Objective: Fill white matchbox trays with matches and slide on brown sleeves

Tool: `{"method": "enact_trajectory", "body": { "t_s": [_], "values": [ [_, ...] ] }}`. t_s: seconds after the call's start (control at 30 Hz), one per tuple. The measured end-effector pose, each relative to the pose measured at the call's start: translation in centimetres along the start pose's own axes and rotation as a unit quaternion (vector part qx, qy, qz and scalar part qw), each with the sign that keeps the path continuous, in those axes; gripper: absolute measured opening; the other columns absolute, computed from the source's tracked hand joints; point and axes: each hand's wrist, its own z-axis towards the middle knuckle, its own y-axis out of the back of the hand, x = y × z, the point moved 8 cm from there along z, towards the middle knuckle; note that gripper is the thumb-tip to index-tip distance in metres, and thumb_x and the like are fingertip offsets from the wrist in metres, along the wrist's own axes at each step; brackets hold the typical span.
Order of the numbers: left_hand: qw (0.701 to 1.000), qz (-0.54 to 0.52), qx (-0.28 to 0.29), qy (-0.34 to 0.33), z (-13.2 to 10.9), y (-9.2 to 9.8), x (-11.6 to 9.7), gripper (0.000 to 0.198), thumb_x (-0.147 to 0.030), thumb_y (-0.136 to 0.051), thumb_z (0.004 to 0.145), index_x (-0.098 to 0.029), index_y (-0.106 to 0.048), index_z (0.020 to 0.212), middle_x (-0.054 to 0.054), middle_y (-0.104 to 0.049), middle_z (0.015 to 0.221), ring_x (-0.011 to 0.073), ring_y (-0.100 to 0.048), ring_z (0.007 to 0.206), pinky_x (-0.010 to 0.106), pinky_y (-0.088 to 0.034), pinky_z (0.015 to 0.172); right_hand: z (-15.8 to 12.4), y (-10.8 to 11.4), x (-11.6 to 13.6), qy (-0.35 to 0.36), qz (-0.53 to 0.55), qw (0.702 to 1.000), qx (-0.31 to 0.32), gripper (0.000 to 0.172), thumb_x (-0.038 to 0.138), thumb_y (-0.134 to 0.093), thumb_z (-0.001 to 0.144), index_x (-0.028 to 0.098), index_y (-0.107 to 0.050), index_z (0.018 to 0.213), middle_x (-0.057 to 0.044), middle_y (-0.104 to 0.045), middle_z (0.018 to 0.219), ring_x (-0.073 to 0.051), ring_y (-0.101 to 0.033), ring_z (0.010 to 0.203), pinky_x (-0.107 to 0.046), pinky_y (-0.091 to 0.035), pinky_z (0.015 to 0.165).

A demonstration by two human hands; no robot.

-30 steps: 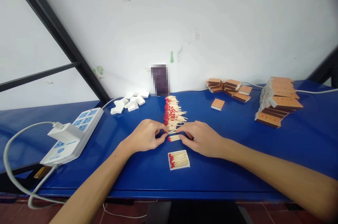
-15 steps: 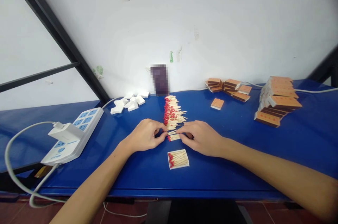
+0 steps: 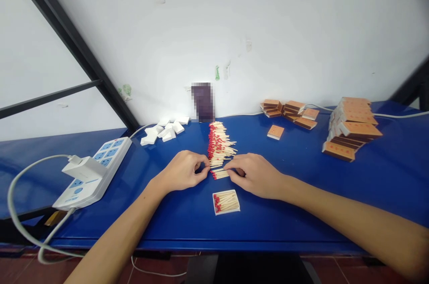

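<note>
My left hand (image 3: 187,170) is closed in a pinch, thumb and index fingertips together beside the red heads of the matches; anything between the tips is too small to make out. Across from it, the thumb and fingers of my right hand (image 3: 254,175) close on the bare ends of a small row of matches (image 3: 219,174) lying on the table. Just beyond the hands stretches a long heap of matches (image 3: 219,141), heads to the left. Nearer me lies an open white matchbox tray (image 3: 238,209) with matches inside, heads also to the left.
White empty trays (image 3: 167,130) are piled at the back left. Matchbox sleeves (image 3: 294,112) lie at the back right, with a larger stack (image 3: 355,123) farther right. A power strip (image 3: 110,152) with a plugged-in charger and cable occupies the left side of the blue table (image 3: 284,226).
My left fingertips have drawn slightly left and off the small row. Matches that lay loose between the hands now sit closer together, with a gap showing below the heap.
</note>
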Motion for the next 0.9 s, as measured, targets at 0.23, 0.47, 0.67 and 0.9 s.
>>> {"method": "enact_trajectory", "body": {
  "t_s": [0.23,0.47,0.67,0.9],
  "values": [
    [0.999,0.038,-0.011,0.0,-0.25,0.36,0.46,0.01,-0.024,-0.059,0.083,-0.018,-0.067,0.083,-0.005,-0.051,0.056,0.009,-0.042,0.049,0.022,-0.03,0.054,-0.08,0.14,-0.14,-0.007,0.001,1.0,-0.016,0.023,0.021,-0.052,0.09,0.019,-0.073,0.099,0.001,-0.064,0.068,-0.013,-0.054,0.061,-0.026,-0.035,0.064],
    [0.999,0.047,-0.004,0.011,-0.28,0.35,0.68,0.011,-0.026,-0.06,0.083,-0.019,-0.067,0.086,-0.005,-0.049,0.055,0.0095,-0.042,0.048,0.023,-0.028,0.053,-0.16,-0.04,0.13,0.013,-0.008,1.0,0.003,0.027,0.023,-0.051,0.092,0.022,-0.071,0.11,-0.001,-0.067,0.077,-0.014,-0.058,0.069,-0.027,-0.036,0.068],
    [1.0,0.025,0.002,0.007,-0.19,0.13,0.43,0.011,-0.025,-0.059,0.084,-0.019,-0.067,0.084,-0.006,-0.048,0.055,0.0092,-0.041,0.048,0.022,-0.028,0.052,-0.09,-0.28,0.05,0.017,-0.008,1.0,0.006,0.024,0.022,-0.05,0.093,0.021,-0.071,0.105,-0.003,-0.071,0.086,-0.016,-0.061,0.078,-0.029,-0.037,0.072],
    [1.0,0.003,0.006,0.001,-0.03,-0.12,-0.08,0.012,-0.023,-0.058,0.086,-0.018,-0.069,0.084,-0.006,-0.046,0.054,0.0088,-0.04,0.048,0.022,-0.03,0.052,-0.06,0.06,-0.05,0.003,-0.004,1.0,-0.011,0.019,0.022,-0.053,0.089,0.02,-0.071,0.096,0.0,-0.065,0.075,-0.013,-0.054,0.065,-0.027,-0.035,0.067]
  ]
}}
